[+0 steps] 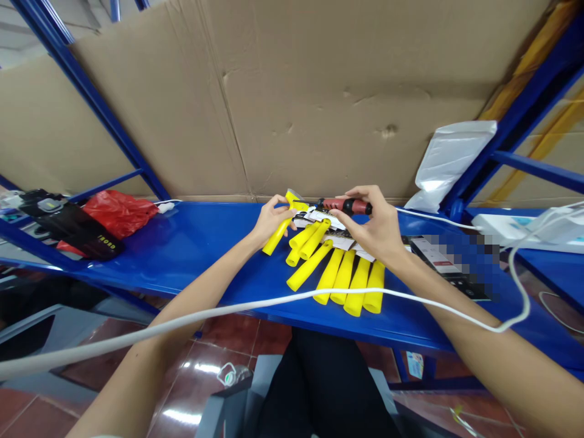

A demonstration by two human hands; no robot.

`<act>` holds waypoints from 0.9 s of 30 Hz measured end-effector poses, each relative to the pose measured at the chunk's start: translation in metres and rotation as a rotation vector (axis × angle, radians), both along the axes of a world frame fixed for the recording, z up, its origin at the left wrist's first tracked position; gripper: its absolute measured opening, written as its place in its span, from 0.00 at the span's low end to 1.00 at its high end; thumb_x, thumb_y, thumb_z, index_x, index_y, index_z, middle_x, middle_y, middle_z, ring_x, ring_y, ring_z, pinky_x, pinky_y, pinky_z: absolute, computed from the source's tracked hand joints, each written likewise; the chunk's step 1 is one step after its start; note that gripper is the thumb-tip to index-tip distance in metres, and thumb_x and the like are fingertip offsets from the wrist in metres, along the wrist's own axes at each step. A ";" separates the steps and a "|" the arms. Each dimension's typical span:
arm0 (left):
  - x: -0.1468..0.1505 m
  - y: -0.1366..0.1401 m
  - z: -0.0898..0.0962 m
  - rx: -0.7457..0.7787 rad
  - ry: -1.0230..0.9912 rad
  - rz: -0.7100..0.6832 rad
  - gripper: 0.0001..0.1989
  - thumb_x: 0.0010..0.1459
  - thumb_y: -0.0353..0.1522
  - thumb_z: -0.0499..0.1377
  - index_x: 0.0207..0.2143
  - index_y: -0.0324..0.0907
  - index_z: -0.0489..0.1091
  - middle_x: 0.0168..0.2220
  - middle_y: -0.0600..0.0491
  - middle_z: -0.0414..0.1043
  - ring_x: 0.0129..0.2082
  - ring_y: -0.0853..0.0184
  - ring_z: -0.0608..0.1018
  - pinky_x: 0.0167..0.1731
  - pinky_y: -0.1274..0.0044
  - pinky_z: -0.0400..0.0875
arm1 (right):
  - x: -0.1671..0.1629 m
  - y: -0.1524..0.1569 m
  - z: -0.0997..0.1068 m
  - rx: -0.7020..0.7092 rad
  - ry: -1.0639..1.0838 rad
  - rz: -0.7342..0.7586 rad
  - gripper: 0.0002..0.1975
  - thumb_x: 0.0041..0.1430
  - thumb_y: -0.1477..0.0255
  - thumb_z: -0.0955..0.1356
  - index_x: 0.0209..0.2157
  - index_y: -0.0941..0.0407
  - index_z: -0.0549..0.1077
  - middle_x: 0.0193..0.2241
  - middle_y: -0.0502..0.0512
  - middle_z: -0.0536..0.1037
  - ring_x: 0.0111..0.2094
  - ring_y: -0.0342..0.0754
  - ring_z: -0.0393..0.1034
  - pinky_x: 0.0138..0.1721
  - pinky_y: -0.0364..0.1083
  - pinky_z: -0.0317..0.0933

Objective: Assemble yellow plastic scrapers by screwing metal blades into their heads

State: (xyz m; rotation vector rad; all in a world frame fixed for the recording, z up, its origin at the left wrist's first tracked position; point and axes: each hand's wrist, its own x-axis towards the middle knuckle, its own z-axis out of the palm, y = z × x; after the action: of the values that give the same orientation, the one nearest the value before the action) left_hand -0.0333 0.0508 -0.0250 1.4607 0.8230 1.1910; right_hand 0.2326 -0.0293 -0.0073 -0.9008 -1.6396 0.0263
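Observation:
In my left hand (272, 220) is a yellow plastic handle (277, 236), its fingers closed around it, with a wider yellow head at the top. My right hand (375, 225) grips a red and black screwdriver (345, 205) held level, its thin shaft pointing left at the head of the yellow piece. Whether the tip touches it I cannot tell. Between and below the hands, several more yellow tube-like handles (310, 266) lie fanned out on the blue table. White and black printed papers or cards (338, 234) lie at their far ends, partly covered by my right hand.
A tall cardboard sheet (319, 97) stands behind the blue table (201, 243). Left are a red plastic bag (119, 213) and a black bag (86, 228). Right are a white pouch (449, 161), a phone-like item (438, 255) and a power strip (515, 231). A white cable (255, 302) crosses in front.

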 end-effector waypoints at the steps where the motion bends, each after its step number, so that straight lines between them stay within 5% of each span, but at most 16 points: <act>1: 0.000 0.000 0.000 0.003 0.003 -0.002 0.29 0.52 0.42 0.79 0.44 0.46 0.65 0.39 0.52 0.84 0.24 0.66 0.84 0.17 0.81 0.72 | 0.000 0.001 0.000 -0.001 0.007 -0.033 0.17 0.66 0.62 0.79 0.49 0.49 0.73 0.48 0.59 0.87 0.48 0.61 0.85 0.48 0.60 0.79; 8: 0.001 0.000 0.000 0.000 0.000 -0.002 0.30 0.50 0.42 0.80 0.44 0.46 0.65 0.36 0.54 0.82 0.24 0.65 0.84 0.17 0.81 0.71 | 0.002 0.006 -0.003 -0.026 0.041 0.068 0.23 0.66 0.62 0.78 0.54 0.48 0.68 0.55 0.62 0.84 0.56 0.61 0.83 0.56 0.62 0.79; 16: 0.001 -0.001 0.003 -0.001 0.005 0.006 0.29 0.51 0.42 0.79 0.44 0.46 0.64 0.38 0.54 0.83 0.25 0.65 0.84 0.17 0.81 0.71 | 0.001 0.006 -0.004 -0.043 0.054 -0.069 0.22 0.64 0.58 0.80 0.51 0.49 0.71 0.46 0.59 0.87 0.46 0.61 0.85 0.46 0.59 0.80; 22: 0.001 0.001 0.001 -0.010 -0.008 0.007 0.30 0.51 0.42 0.79 0.44 0.47 0.64 0.35 0.56 0.81 0.24 0.65 0.84 0.17 0.81 0.70 | 0.001 0.004 -0.002 -0.038 0.040 0.091 0.21 0.66 0.62 0.78 0.54 0.48 0.68 0.53 0.61 0.85 0.55 0.61 0.84 0.52 0.60 0.80; 27: 0.000 0.002 0.001 -0.004 -0.009 0.003 0.30 0.51 0.42 0.80 0.44 0.47 0.64 0.36 0.55 0.82 0.25 0.66 0.84 0.17 0.82 0.70 | 0.002 0.003 -0.002 0.001 -0.003 -0.022 0.18 0.65 0.62 0.79 0.50 0.49 0.72 0.47 0.59 0.87 0.48 0.60 0.85 0.48 0.58 0.79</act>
State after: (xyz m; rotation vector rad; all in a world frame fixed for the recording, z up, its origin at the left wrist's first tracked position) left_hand -0.0337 0.0528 -0.0236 1.4504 0.8211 1.1971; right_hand 0.2343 -0.0266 -0.0094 -0.9184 -1.6324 0.0092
